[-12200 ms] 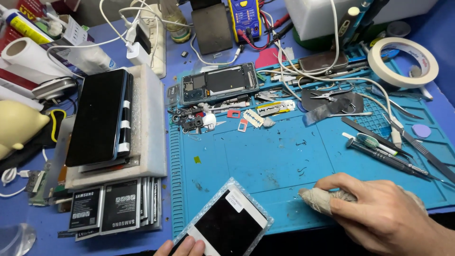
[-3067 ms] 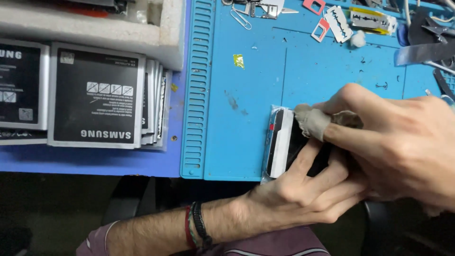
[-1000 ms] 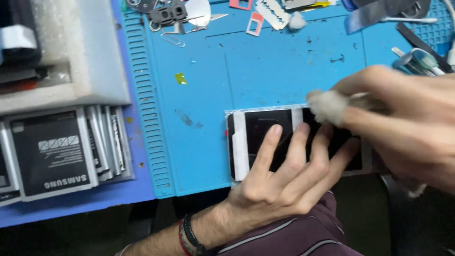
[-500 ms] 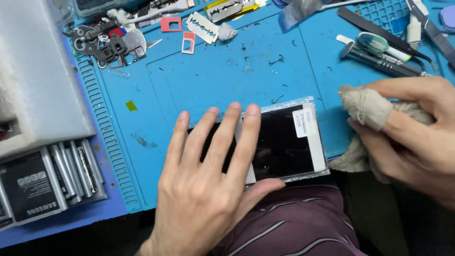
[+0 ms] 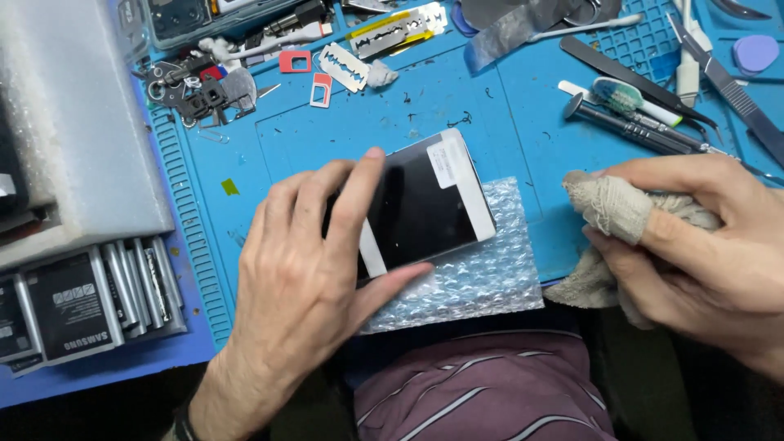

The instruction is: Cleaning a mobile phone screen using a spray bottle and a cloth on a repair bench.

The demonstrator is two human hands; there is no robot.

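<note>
A single head-worn camera looks steeply down, close, onto the blue work mat (image 5: 523, 122).

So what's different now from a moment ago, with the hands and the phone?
The right hand has pulled the cloth off the phone screen and out to the side. A sheet of bubble wrap now lies under the phone, where none showed before. The left hand still grips the phone, fingers on the glass and thumb at its near edge. The blue mat and the tools have not changed.

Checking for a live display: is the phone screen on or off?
Off: the phone screen is uniformly black under the left hand, no image or glow.
</note>
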